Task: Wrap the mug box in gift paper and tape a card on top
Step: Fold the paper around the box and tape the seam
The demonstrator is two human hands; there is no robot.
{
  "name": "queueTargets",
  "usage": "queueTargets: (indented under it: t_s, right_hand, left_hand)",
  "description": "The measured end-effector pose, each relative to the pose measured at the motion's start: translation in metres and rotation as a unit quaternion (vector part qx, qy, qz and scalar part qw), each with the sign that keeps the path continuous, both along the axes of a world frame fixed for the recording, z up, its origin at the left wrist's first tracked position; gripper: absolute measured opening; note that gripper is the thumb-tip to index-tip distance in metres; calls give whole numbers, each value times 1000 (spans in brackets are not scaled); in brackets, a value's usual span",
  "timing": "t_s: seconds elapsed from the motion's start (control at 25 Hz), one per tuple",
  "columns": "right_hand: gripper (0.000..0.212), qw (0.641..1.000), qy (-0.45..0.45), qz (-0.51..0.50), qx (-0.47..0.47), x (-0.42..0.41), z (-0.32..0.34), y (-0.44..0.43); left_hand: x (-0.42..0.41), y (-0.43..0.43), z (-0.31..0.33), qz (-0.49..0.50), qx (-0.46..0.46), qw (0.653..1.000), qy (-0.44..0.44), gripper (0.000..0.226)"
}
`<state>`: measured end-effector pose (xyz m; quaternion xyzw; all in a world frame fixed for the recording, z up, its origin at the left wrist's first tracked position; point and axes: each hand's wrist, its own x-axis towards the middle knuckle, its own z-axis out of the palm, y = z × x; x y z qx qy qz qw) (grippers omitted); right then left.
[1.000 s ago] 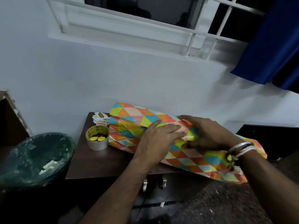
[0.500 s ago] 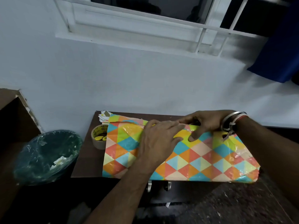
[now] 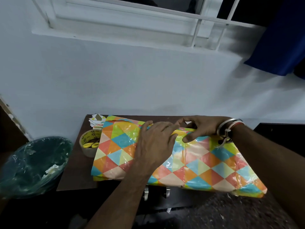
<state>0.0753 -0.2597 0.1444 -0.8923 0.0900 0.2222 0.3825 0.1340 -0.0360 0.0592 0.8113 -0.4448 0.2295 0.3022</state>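
A small brown table (image 3: 74,171) stands against a white wall (image 3: 132,80). The gift paper (image 3: 206,169) lies on it, bright with orange, blue, yellow and pink triangles. It covers most of the table top and hangs over the near edge on the right. The mug box must be under the paper, but it is hidden, so I cannot tell just where it sits. The left hand (image 3: 155,144) lies flat on the middle of the paper, with its fingers close together and nearly straight, pressing down. The right hand (image 3: 203,128) is just beside it at the far fold of the paper. Its thumb pushes down on the near side of the fold and its fingers curl over the far side, so it pinches the paper. The two hands touch at the fingertips. The right wrist wears bracelets (image 3: 228,128). On the left side of the table, a tape roll (image 3: 87,152) peeks out from under the paper, with something yellow (image 3: 90,145) inside it. Paper scraps (image 3: 95,120) lie at the far left corner. A bin (image 3: 33,162) with a green bag stands to the left of the table. A blue curtain (image 3: 280,38) hangs at the far right.
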Motion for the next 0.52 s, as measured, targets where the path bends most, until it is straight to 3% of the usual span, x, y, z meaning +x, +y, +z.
queueTargets:
  t_s: [0.28, 0.52]
  right_hand:
    - [64, 999, -41, 21, -2, 8, 25, 1]
    - [69, 979, -167, 17, -114, -25, 38, 24]
  left_hand:
    - [3, 1, 15, 19, -16, 999, -42, 32]
    - [-4, 9, 28, 23, -19, 996, -87, 36]
